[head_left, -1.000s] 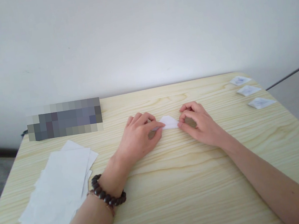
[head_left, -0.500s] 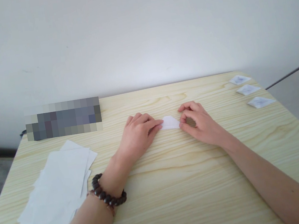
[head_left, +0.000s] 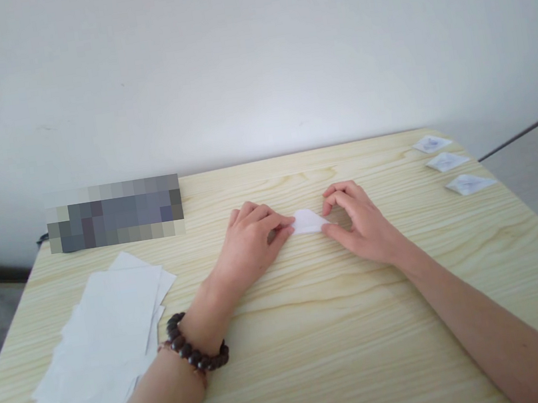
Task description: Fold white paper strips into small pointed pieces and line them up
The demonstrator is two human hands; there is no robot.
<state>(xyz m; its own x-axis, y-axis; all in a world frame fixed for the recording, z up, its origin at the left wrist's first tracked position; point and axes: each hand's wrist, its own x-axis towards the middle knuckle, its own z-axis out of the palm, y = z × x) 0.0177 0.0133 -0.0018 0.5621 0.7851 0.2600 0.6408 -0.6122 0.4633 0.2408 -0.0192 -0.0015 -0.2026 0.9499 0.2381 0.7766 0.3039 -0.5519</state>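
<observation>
Where the folded white paper (head_left: 306,221) lies: on the counter (head_left: 319,335), between the hands, its two ends reaching them.
Left hand (head_left: 251,243): palm down, thumb and index finger pinched together on the paper's left end.
Right hand (head_left: 361,227): fingers curled, partly open, thumb touching the right end, index fingertip apart from the thumb.

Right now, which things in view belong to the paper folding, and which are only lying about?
Seem to belong:
- small folded white paper, at the fingers of the left hand and right hand
- overlapping flat white paper sheets
- three diamond-shaped folded white papers

Probably just lying about:
- dark pixelated object, back left; I cannot tell what it is
</observation>
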